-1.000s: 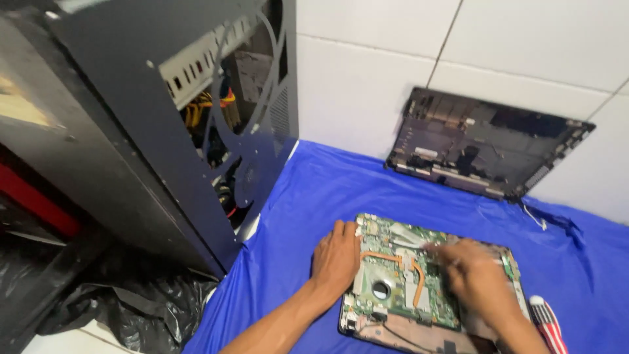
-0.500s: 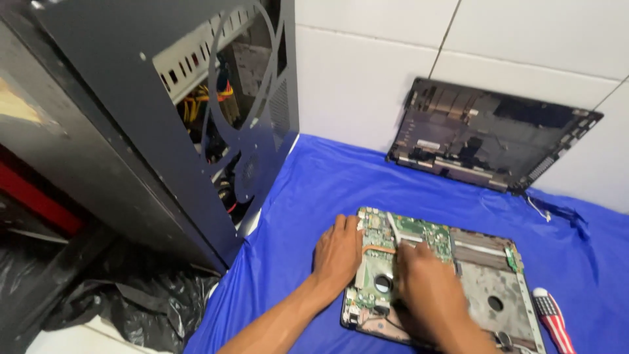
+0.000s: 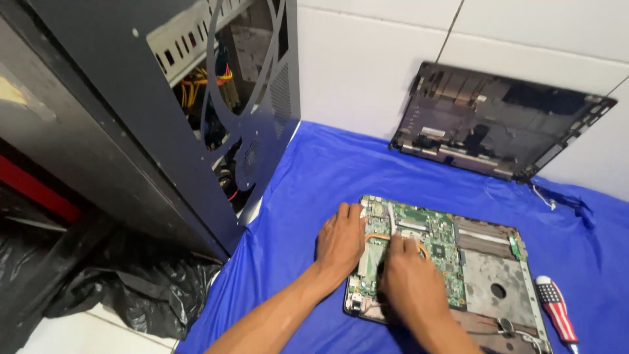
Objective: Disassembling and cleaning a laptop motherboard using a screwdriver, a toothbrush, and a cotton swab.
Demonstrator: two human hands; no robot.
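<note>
An opened laptop base [image 3: 488,275] with a green circuit board [image 3: 432,239] lies flat on the blue cloth [image 3: 314,177]. My left hand [image 3: 341,242] rests palm down on the board's left edge, fingers spread. Just to its right, my right hand [image 3: 409,285] presses down on the board's left middle, fingers bent over a copper heat pipe [image 3: 377,237]. What sits under those fingers is hidden.
A black laptop bottom cover [image 3: 498,121] leans against the white tiled wall at the back. A large open dark computer case [image 3: 164,111] stands at the left. A screwdriver with a striped handle [image 3: 557,308] lies at the laptop's right. Black plastic bags [image 3: 124,288] lie lower left.
My right hand has moved from the right part of the board leftward, close beside my left hand. The left hand has stayed in place.
</note>
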